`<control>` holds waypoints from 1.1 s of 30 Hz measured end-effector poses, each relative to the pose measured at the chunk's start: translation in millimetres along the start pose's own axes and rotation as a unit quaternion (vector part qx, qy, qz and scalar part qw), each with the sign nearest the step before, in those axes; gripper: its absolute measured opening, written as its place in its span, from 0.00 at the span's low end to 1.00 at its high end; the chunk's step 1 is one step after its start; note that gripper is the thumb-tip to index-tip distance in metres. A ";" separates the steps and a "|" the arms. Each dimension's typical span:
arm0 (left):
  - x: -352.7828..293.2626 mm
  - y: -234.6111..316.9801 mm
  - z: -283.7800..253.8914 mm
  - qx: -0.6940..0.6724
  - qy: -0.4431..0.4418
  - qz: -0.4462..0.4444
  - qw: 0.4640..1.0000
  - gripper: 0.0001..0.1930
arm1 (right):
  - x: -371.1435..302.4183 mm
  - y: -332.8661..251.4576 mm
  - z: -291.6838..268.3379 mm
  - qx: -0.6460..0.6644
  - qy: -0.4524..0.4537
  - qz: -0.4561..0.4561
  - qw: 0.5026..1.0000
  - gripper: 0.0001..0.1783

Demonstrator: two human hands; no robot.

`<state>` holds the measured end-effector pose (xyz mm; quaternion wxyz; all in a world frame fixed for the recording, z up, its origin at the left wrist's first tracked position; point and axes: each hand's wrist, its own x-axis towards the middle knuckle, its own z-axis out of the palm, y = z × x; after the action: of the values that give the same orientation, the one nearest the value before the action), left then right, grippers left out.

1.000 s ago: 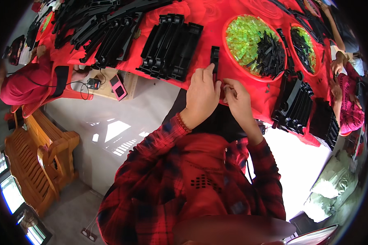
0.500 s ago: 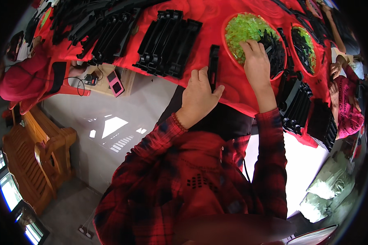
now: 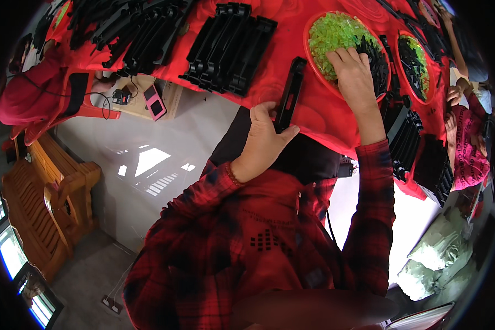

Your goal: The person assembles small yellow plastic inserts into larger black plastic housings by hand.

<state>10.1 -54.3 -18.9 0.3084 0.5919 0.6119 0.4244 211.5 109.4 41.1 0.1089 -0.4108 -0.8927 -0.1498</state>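
Observation:
My left hand has its thumb and fingers around the near end of a long black plastic part at the table's front edge. The part stands slightly tilted, its far end pointing away from me. My right hand reaches into a round red tray with curled fingers. Small translucent green pieces fill the tray's left side, and slim black pieces lie on its right. The right fingertips rest among the green pieces, and what they pinch is hidden.
Rows of black plastic parts lie left on the red tablecloth, with more stacked at right. A second red tray holds similar pieces. Other people sit at both sides, one in a pink top. A wooden bench stands left.
The view has shifted a little. The black part's near end now sits between my left thumb and fingers, and it leans more. My right hand stays in the tray, its fingers slightly more curled.

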 end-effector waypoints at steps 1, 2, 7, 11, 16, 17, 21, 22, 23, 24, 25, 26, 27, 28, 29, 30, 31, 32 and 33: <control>-0.2 0.2 -1.4 0.000 0.000 -0.001 1.000 0.39 | -0.5 0.9 -0.5 0.001 -0.004 -0.002 1.000 0.14; 0.1 0.2 -3.8 -0.066 -0.047 -0.078 0.994 0.38 | -1.1 1.9 -0.9 0.002 -0.009 -0.004 1.000 0.14; 2.8 10.6 -20.9 -0.109 -0.116 -0.191 0.969 0.34 | 0.4 -5.5 -3.6 0.038 0.035 0.024 0.998 0.15; -1.4 5.1 -26.8 -0.161 -0.121 -0.185 0.962 0.28 | -7.3 -35.9 -18.6 0.267 0.132 0.096 0.950 0.14; 4.3 10.8 -55.2 -0.155 -0.159 -0.078 0.972 0.24 | -21.2 -61.0 -36.0 0.279 0.124 0.065 0.950 0.16; 6.3 14.8 -62.1 -0.155 -0.160 -0.077 0.972 0.24 | -26.1 -62.8 -35.7 0.278 0.124 0.065 0.950 0.16; 17.9 25.7 -79.2 -0.259 -0.268 -0.226 0.900 0.23 | -42.4 -70.8 -27.9 0.298 0.128 0.033 0.945 0.17; 19.3 22.9 -78.1 -0.308 -0.270 -0.238 0.881 0.23 | -48.7 -74.4 -26.6 0.314 0.116 0.082 0.939 0.17; 21.3 20.8 -77.7 -0.356 -0.272 -0.249 0.859 0.23 | -53.9 -76.7 -23.9 0.328 0.104 0.131 0.930 0.17; 23.9 21.1 -81.3 -0.362 -0.308 -0.247 0.845 0.24 | -56.9 -76.3 -18.3 0.324 0.143 0.118 0.928 0.16; 24.6 19.9 -82.5 -0.361 -0.308 -0.245 0.845 0.24 | -60.7 -76.8 -16.8 0.323 0.145 0.118 0.928 0.16; 24.8 18.3 -82.9 -0.462 -0.297 -0.253 0.796 0.25 | -65.2 -77.9 -16.8 0.343 0.145 0.169 0.913 0.16; 24.8 16.9 -82.5 -0.557 -0.283 -0.259 0.737 0.27 | -69.8 -78.3 -14.6 0.363 0.143 0.219 0.894 0.15; 22.8 12.7 -77.9 -0.578 -0.270 -0.251 0.728 0.31 | -72.7 -76.5 -6.3 0.352 0.179 0.223 0.891 0.15; 19.9 13.8 -72.1 -0.578 -0.270 -0.251 0.728 0.31 | -77.4 -76.7 -5.1 0.352 0.179 0.223 0.891 0.15; 15.9 17.0 -64.8 -0.605 -0.244 -0.224 0.724 0.28 | -77.5 -80.8 -9.7 0.309 0.195 0.239 0.900 0.15; 12.7 19.2 -56.0 -0.630 -0.218 -0.197 0.718 0.25 | -77.8 -84.4 -12.9 0.266 0.211 0.254 0.906 0.15; 7.9 11.8 -42.6 -0.613 -0.218 -0.193 0.734 0.22 | -80.4 -88.8 -9.0 0.247 0.227 0.253 0.907 0.15; 7.4 15.4 -33.3 -0.614 -0.218 -0.195 0.733 0.22 | -82.2 -93.8 -9.2 0.247 0.225 0.254 0.908 0.15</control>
<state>-12.9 -53.1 10.7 0.8055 0.2179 0.2366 0.4976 192.9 -9.4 6.9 0.4395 -0.5386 -0.7186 0.0197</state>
